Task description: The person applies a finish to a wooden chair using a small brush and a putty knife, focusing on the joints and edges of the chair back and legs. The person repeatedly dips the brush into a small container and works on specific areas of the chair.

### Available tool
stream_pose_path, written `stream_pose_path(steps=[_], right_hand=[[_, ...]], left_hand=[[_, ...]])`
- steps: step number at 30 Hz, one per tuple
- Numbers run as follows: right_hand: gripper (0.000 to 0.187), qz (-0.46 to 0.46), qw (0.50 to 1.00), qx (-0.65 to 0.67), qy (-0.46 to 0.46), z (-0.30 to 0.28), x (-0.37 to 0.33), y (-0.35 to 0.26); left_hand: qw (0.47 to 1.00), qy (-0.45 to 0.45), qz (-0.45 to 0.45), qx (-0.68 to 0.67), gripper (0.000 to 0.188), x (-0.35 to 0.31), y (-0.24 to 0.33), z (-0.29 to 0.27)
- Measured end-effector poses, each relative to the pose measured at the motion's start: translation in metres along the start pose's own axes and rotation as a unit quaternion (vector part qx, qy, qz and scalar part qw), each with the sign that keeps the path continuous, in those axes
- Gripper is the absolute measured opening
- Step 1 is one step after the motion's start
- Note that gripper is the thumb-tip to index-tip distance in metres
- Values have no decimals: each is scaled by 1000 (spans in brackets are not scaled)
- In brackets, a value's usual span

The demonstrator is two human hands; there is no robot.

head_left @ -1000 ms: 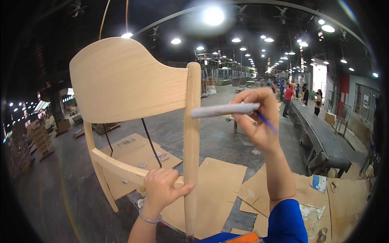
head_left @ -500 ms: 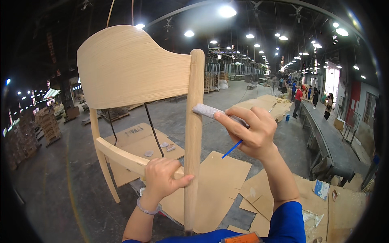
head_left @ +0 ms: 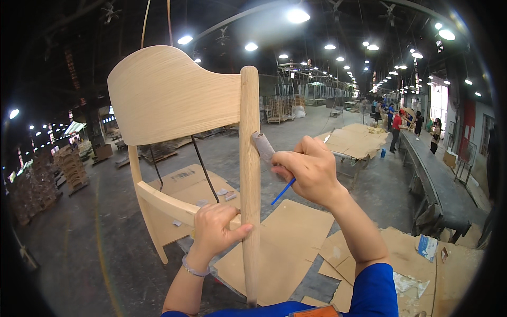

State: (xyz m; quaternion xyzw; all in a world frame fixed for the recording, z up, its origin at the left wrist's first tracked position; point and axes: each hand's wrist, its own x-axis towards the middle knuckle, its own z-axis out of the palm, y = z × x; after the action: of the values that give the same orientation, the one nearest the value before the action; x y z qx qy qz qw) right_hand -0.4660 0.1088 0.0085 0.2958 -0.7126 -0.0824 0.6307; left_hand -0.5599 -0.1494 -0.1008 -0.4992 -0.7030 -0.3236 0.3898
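A bare wooden chair frame stands before me, with a wide curved backrest, a round upright post and a lower rail. My left hand is closed round the rail where it meets the post, its thumb against the post. In my right hand is a rolled piece of grey sandpaper, its end touching the post's right side below the backrest. A thin blue stick also passes through that hand; its middle is hidden by the fingers.
Cardboard sheets lie below and to the right, with small paper scraps behind the rail. A long conveyor runs along the right, with several people beyond it. Stacked wooden parts stand at the far left.
My right hand has shifted a little left, and the sandpaper roll now points more steeply up at the post. The left hand keeps its hold. The view has shifted slightly.
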Motion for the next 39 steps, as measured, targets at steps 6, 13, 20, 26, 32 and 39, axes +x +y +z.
stream_pose_path(steps=[6, 13, 20, 26, 32, 39], right_hand=[[22, 99, 994, 28, 25, 28, 4, -4], [30, 270, 937, 219, 29, 38, 0, -16], [28, 143, 959, 241, 53, 34, 10, 3], [30, 288, 924, 252, 21, 10, 39, 15], [24, 182, 982, 54, 7, 10, 74, 31], [21, 60, 996, -48, 42, 17, 104, 34]], left_hand=[[1000, 14, 6, -17, 57, 5, -1, -2], [1000, 6, -2, -10, 59, 1, -3, -2], [1000, 5, -3, -4, 56, -1, -14, 1], [1000, 14, 3, 6, 55, -2, -22, 3], [1000, 4, -1, 3, 57, -4, -31, 4], [999, 35, 8, -28, 68, -9, -41, 9]])
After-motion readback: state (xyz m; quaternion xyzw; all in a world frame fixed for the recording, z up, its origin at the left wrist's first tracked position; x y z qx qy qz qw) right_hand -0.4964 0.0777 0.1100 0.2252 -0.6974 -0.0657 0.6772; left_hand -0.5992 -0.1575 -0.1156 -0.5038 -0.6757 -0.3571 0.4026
